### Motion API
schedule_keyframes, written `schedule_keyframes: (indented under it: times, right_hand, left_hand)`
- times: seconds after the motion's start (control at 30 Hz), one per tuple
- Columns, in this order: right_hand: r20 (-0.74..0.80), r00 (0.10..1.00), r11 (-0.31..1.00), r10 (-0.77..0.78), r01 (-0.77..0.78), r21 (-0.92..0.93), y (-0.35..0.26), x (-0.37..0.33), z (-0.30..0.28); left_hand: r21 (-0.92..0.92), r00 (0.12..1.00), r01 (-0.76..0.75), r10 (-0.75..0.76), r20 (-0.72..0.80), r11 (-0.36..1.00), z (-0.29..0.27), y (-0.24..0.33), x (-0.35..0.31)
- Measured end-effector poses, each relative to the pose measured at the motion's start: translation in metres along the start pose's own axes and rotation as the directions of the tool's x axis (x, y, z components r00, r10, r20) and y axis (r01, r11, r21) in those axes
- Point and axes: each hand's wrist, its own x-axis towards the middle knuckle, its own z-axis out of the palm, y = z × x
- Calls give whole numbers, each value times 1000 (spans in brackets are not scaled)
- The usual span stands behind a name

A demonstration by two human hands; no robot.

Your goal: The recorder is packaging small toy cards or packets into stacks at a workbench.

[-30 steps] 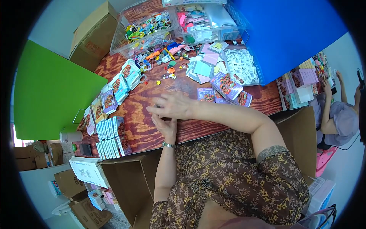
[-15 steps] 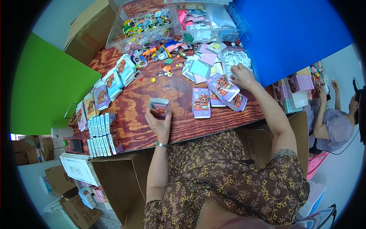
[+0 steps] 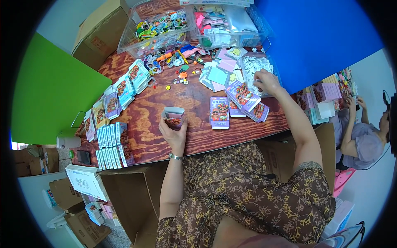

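Observation:
My left hand (image 3: 175,135) is closed round a small printed box (image 3: 173,118), its top open and facing up. My right hand (image 3: 267,82) reaches into a clear tray of small white packets (image 3: 257,66), fingers bent down among them. What its fingertips grip, if anything, is hidden. Just below that hand lie several purple printed boxes, one (image 3: 242,94) slanting over others and one flat box (image 3: 219,112) to their left. Left of the tray spreads a loose pile of square cards (image 3: 219,73) in pale pink, blue and yellow.
Two clear bins (image 3: 155,39) of small trinkets and bags stand at the far edge. Stacked flat cartons (image 3: 124,91) and upright boxes (image 3: 108,142) line the left side. Green (image 3: 53,91) and blue panels (image 3: 314,37) flank the table. A co-worker (image 3: 359,136) sits at right.
My right hand has shifted slightly right within the tray, its fingers still down among the packets. My left hand keeps the box in place. At right, the co-worker's hands have come closer together.

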Motion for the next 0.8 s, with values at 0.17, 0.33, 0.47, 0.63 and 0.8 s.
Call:
schedule_keyframes:
  times: [0.17,0.33,0.47,0.63,0.8]
  right_hand:
    - [-30,999,999,-20,22,45,0,1,3]
    - [0,1000,1000,-29,29,7,2,3,4]
    - [-47,997,997,-64,65,32,-2,3,5]
    - [-13,997,996,-75,75,56,4,12,5]
    - [75,997,992,-34,25,123,10,25,7]
  left_hand:
    - [6,1000,-17,17,-13,1000,1,-4,-1]
    - [31,1000,-5,4,20,1000,1,-4,0]
    - [17,1000,-7,7,14,1000,0,-2,-1]
    - [4,1000,-4,4,5,1000,0,-3,-1]
    - [15,1000,-22,22,5,1000,1,-2,0]
